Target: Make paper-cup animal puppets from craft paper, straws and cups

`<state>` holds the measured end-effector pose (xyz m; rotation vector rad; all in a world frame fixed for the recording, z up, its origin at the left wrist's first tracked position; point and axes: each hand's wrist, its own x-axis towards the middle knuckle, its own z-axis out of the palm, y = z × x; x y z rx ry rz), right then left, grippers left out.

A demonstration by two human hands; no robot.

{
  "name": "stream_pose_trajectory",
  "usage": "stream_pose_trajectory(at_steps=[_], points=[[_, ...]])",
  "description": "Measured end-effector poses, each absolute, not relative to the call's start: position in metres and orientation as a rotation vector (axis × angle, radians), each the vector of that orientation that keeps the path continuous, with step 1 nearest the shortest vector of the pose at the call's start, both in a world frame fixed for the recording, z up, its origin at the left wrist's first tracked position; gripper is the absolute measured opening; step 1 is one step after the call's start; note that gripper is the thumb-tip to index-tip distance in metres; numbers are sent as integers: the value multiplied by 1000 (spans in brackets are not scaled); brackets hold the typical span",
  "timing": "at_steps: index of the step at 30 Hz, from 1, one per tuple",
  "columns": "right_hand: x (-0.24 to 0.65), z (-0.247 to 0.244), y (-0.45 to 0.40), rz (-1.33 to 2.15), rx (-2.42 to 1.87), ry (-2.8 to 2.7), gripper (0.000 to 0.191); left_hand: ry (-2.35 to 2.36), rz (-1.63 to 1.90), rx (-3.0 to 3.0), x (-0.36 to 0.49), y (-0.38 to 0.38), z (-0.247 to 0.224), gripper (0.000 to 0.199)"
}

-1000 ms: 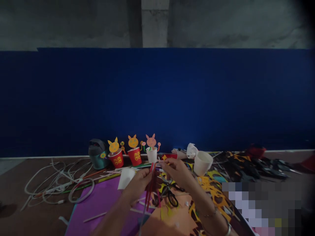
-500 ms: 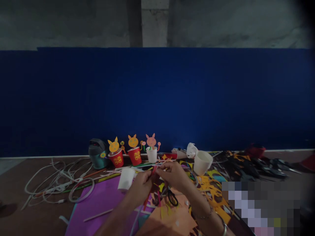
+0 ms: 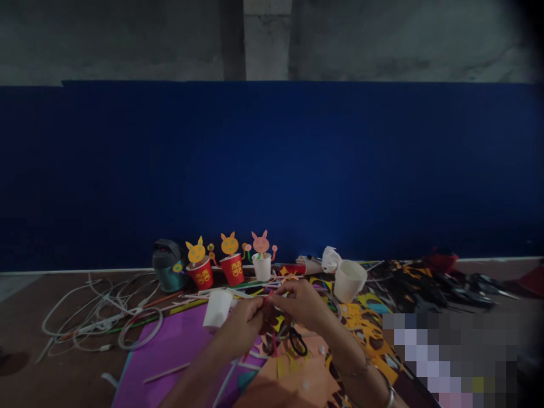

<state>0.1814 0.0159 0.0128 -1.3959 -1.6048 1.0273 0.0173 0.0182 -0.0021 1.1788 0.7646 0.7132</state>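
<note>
Over the middle of the worktable, my left hand point(image 3: 245, 322) and my right hand point(image 3: 300, 301) meet, thumbs and fingers pinched together. Between their fingertips shows a short bit of a thin red straw point(image 3: 269, 297); the fingers cover much of it. A white paper cup point(image 3: 217, 309) lies tipped beside my left hand. Below my right hand are the black handles of scissors point(image 3: 298, 343), resting on orange paper point(image 3: 289, 385). Purple paper point(image 3: 165, 345) spreads under my left forearm.
Cat-faced paper cups stand at the back: two red cups point(image 3: 232, 270) and a white one point(image 3: 261, 268). A teal container point(image 3: 168, 266) is beside them. White cables point(image 3: 97, 317) tangle at left. A white cup point(image 3: 349, 280), orange cut-outs point(image 3: 365, 334) and dark tools point(image 3: 446, 289) lie right.
The red straw that hung down below my left fingers is now mostly out of sight, with a small bit showing at the fingertips. Both hands have shifted only slightly.
</note>
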Motion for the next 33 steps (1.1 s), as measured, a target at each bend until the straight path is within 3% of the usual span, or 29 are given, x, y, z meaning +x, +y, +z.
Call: stream_pose_trajectory(at_steps=[6, 12, 19, 23, 33], points=[[182, 19, 15, 1122, -1292, -1575, 19, 721, 608, 1262, 11, 18, 15, 38], [195, 19, 18, 1348, -1105, -1637, 29, 648, 522, 1257, 4, 17, 22, 35], [196, 21, 17, 851, -1212, -1846, 20, 660, 458, 1290, 4, 18, 13, 38], [193, 17, 16, 868, -1208, -1836, 10, 698, 418, 1305, 4, 15, 13, 38], [189, 22, 15, 741, -1212, -1792, 11, 772, 566, 1284, 8, 20, 16, 36]])
